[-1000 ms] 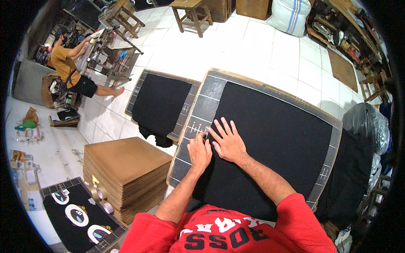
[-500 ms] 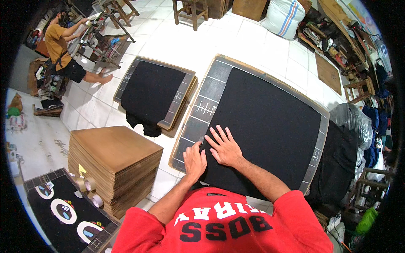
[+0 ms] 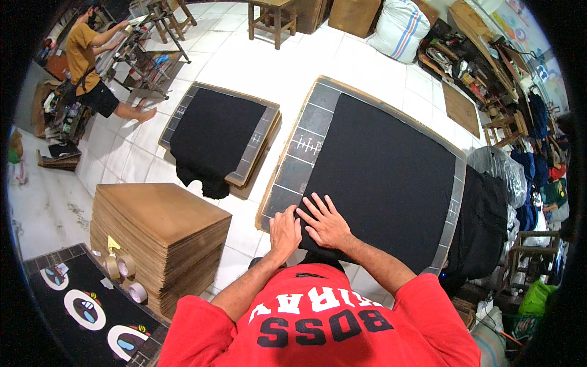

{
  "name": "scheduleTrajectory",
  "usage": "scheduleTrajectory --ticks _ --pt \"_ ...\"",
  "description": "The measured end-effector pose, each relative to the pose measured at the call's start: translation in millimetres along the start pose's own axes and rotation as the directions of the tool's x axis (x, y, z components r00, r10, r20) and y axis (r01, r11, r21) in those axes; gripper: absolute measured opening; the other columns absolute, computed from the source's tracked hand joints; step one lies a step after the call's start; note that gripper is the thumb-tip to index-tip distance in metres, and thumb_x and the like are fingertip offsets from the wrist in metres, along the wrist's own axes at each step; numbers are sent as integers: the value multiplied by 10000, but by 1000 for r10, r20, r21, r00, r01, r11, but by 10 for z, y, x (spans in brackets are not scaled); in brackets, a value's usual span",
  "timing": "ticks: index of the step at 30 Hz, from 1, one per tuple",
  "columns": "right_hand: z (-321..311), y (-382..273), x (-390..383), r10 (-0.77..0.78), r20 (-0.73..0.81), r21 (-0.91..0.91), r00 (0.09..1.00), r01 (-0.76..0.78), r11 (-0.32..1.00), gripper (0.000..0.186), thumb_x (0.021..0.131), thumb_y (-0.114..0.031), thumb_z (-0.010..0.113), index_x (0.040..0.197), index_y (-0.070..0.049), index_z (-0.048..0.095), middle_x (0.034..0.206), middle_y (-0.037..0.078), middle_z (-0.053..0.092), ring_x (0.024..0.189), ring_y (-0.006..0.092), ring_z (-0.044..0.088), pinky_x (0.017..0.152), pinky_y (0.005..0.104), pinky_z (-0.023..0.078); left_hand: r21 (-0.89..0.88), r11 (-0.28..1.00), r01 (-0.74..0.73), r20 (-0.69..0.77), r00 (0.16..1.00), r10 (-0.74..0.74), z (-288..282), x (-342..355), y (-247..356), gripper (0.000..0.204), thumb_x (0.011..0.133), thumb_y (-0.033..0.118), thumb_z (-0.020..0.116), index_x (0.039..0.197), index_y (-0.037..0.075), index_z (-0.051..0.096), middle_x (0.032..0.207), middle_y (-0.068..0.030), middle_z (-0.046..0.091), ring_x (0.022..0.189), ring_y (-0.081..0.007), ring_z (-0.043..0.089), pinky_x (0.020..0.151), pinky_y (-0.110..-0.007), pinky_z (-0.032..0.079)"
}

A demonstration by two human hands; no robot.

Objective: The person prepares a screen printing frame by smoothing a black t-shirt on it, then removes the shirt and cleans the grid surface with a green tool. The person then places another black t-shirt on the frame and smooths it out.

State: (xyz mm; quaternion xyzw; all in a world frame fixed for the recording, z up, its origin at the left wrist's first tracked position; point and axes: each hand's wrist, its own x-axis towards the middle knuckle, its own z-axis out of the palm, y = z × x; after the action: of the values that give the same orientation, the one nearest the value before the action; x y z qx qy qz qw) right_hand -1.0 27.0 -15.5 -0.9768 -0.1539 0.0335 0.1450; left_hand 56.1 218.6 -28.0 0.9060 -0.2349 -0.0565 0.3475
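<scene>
A black garment [image 3: 385, 177] lies stretched flat over a large grey printing board [image 3: 306, 137] with white ruler marks. My right hand [image 3: 327, 223] presses flat on the cloth near the board's near left corner, fingers spread. My left hand [image 3: 285, 232] rests beside it at the cloth's near left edge, fingers bent over the fabric edge and the board. Neither hand lifts anything.
A second board with a black garment [image 3: 214, 137] lies to the left. A stack of brown boards [image 3: 159, 235] with tape rolls [image 3: 119, 266] stands near left, above a printed black cloth [image 3: 85, 312]. A person in an orange shirt [image 3: 85, 55] works far left. Dark clothes [image 3: 483, 223] hang at right.
Both hands have slid along the cloth toward the board's near left corner. The view has tilted, so the far person appears higher up.
</scene>
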Motion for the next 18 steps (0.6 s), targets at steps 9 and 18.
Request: scheduleTrajectory --ticks 9,18 --pt "240 -644 -329 -82 23 -42 996 83 996 686 1063 -425 551 1666 -137 397 1751 133 344 1644 361 247 1329 590 169 -137 990 -16 -52 999 9 -278 24 -433 406 1004 77 642 1402 24 579 1040 -172 688 1006 -363 636 921 -500 499" --pt "263 -662 -980 191 -56 159 980 -180 971 577 1069 -301 574 1573 -24 521 1713 199 384 1628 373 288 1334 549 220 -29 979 -202 -57 978 200 -278 187 -162 444 991 140 671 1400 -15 596 1364 -218 641 1288 -418 573 1110 -523 435"
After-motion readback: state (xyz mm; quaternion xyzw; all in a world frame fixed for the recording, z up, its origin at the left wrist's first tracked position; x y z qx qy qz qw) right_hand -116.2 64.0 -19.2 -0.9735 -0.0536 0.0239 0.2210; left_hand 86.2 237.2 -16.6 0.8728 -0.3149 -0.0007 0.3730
